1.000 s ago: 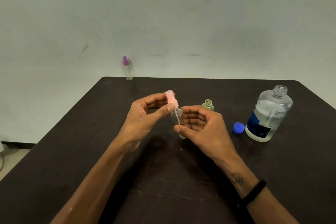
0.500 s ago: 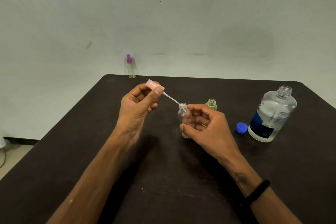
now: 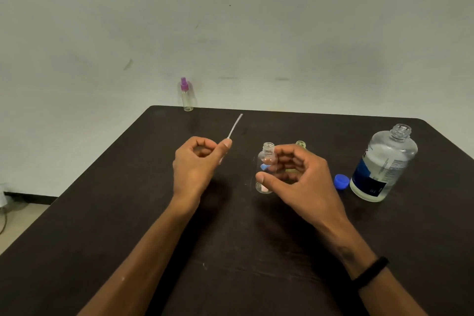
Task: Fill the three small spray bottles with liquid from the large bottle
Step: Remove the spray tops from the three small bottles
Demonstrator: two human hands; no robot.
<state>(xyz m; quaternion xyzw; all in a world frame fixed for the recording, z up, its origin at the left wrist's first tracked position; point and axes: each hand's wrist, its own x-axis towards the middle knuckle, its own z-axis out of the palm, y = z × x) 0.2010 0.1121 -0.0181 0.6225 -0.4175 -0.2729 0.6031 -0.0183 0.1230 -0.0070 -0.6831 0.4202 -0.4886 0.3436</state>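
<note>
Head view: the left hand, at about ten o'clock from the table's middle, has its fingers curled round a spray head, whose dip tube points up toward one o'clock. The right hand pinches an open clear small bottle standing upright on the table between thumb and fingers. Just behind that hand a second open small bottle peeks out. A purple-capped spray bottle stands at the far edge, eleven o'clock. The large bottle, uncapped, stands at three o'clock, its blue cap beside it.

Likely risks: the narrow necks invite spilling when pouring from so wide a bottle, and a reach to the right could knock the light open bottles over.
</note>
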